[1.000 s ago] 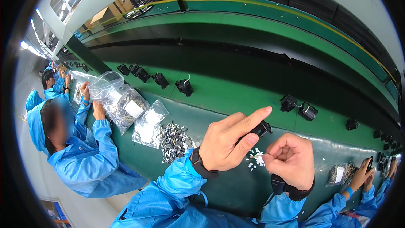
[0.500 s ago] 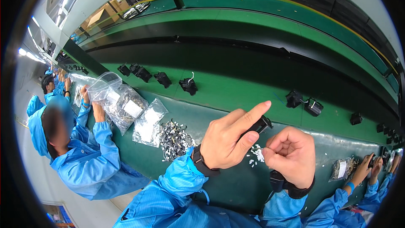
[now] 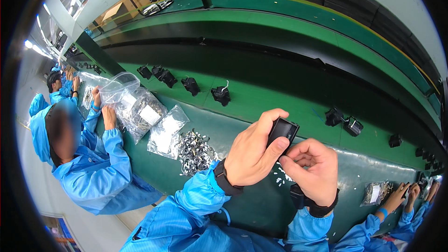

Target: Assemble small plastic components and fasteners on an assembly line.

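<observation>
A black box-shaped plastic part (image 3: 283, 131) is gripped in my left hand (image 3: 255, 151), thumb across its face and fingers behind it. My right hand (image 3: 311, 165) pinches at the lower corner of this part; whatever lies between its thumb and forefinger is too small to make out. Small white pieces (image 3: 281, 177) lie scattered on the green table beneath my hands. To the left sits a pile of small black-and-white parts (image 3: 196, 151), just beyond my left sleeve.
Clear plastic bags (image 3: 140, 107) of parts lie left, held by a co-worker in blue (image 3: 93, 168). Black units (image 3: 220, 94) stand along the green belt (image 3: 261, 98) beyond the table. At right, another bag (image 3: 372, 193) lies near other people's hands (image 3: 396, 196).
My left hand has turned the black part so its broad face shows. My right hand has moved left, up against the part. The units on the belt appear shifted slightly right and down.
</observation>
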Demonstrator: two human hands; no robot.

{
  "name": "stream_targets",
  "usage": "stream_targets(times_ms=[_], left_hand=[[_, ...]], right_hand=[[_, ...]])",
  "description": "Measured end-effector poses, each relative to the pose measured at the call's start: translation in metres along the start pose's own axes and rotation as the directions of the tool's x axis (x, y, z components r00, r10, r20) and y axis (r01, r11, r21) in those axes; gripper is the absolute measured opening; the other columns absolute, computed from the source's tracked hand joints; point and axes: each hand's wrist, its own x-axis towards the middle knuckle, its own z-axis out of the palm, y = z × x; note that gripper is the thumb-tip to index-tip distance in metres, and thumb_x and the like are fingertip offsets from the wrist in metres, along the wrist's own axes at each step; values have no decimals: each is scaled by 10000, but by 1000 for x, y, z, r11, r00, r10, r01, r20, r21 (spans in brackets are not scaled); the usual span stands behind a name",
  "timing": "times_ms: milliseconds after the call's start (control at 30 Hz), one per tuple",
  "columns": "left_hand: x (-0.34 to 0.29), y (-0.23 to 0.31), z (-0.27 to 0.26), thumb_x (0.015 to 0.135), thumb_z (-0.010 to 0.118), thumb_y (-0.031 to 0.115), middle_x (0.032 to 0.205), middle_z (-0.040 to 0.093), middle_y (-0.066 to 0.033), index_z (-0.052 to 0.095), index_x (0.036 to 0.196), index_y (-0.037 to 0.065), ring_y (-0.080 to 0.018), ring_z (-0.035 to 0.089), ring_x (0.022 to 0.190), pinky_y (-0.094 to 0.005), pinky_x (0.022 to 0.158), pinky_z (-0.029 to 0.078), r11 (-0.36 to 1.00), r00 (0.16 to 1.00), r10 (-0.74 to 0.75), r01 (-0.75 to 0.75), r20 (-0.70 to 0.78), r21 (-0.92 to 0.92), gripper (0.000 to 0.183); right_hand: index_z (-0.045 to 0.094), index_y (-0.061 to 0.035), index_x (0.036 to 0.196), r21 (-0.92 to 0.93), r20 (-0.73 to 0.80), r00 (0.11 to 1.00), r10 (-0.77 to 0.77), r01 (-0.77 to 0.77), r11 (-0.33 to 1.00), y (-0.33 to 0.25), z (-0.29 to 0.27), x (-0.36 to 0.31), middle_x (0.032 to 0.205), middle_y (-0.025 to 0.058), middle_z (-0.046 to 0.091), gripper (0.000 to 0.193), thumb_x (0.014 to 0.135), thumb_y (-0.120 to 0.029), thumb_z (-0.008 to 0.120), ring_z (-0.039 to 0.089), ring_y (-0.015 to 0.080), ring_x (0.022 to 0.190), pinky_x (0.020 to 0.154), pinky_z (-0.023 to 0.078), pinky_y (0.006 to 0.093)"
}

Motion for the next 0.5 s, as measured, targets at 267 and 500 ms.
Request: stream_targets(times_ms=[267, 500], left_hand=[[-4, 0, -2, 1105, 428, 481, 889, 601, -152, 370, 1408, -7, -325, 612, 746, -402, 716, 478, 998, 998, -55, 54, 26, 17, 578], [-3, 7, -6, 1107, 435, 431, 883, 618, -189, 366, 1372, -1, -381, 649, 785, -432, 706, 487, 996, 991, -62, 70, 121, -62, 512]], right_hand=[[692, 21, 949, 107, 163, 984, 66, -84, 991, 8, -8, 7, 828, 49, 720, 129, 872, 6, 794, 675, 74, 752, 641, 535, 220], [678, 21, 963, 24, 198, 979, 52, -57, 998, -3, -15, 4, 876, 38, 706, 140, 870, 21, 783, 655, 73, 800, 648, 526, 221]])
